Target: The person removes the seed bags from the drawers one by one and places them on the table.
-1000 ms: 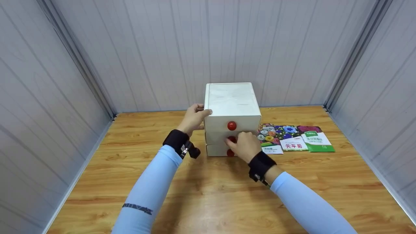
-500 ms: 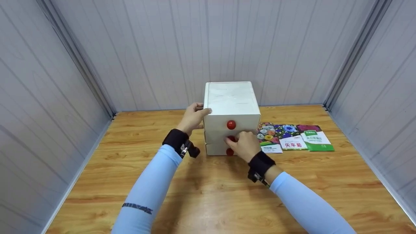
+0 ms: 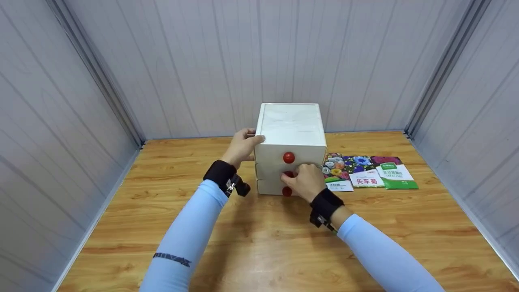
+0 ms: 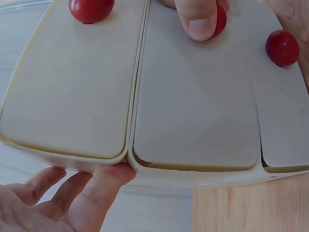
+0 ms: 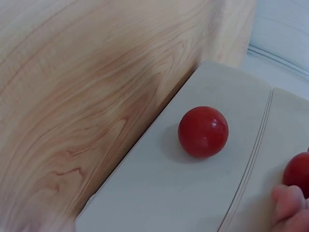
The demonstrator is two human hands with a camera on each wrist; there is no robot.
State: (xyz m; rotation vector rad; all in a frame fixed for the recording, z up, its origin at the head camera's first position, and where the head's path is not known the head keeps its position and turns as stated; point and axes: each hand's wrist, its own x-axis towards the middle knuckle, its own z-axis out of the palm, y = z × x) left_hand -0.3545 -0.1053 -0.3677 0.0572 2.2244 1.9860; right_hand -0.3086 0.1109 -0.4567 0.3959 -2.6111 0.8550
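A white drawer cabinet point(image 3: 292, 123) with three stacked drawers stands on the wooden table. Each drawer front carries a round red knob. My right hand point(image 3: 307, 181) pinches the middle knob point(image 4: 221, 20), with the thumb showing on it in the left wrist view. Below is the bottom knob point(image 5: 203, 131), free of any hand, as is the top knob point(image 3: 288, 157). My left hand point(image 3: 240, 148) rests against the cabinet's left side, its thumb near the upper front edge. All three drawers look closed, the middle drawer front point(image 4: 193, 96) lying within its frame.
Flat on the table point(image 3: 267, 243), right of the cabinet, lie three flower-printed packets: a multicoloured one point(image 3: 339, 184), a blue-flowered one point(image 3: 367, 178) and a green one point(image 3: 399, 180). Panelled walls point(image 3: 194, 61) close in the back and both sides.
The cabinet has turned slightly, its back edge swinging a little to the right. Both hands keep their places on it, the right still at the middle knob.
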